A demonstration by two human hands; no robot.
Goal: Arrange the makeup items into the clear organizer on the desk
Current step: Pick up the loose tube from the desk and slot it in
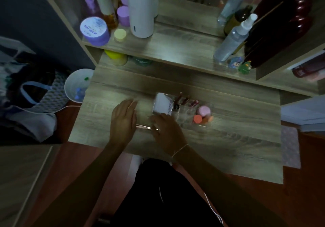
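Organizer (184, 119), clear plastic, sits near the middle of the desk (228, 139), slightly toward the back edge. We read it as set there so that both hands reach it without stretching. Filled so far: a white box (161, 106) at its left end, three slim reddish tubes (184, 101) leaning in the rear cells, a pink sponge (203, 111) and an orange one (198, 119) at the right end.

A slim rose-gold tube (143, 127) lies flat on the desk, just in front of the organizer's left end. It spans the gap between our hands. The left hand (124, 119) is spread flat, palm down, over the tube's left end; the fingers look loose, closed on nothing. The right hand (167, 130) is curled at the tube's right end, fingertips at it. Whether they already pinch it we cannot tell: blur and low light.

Judgement: the tube is the item in hand next. The organizer's middle cells look free.
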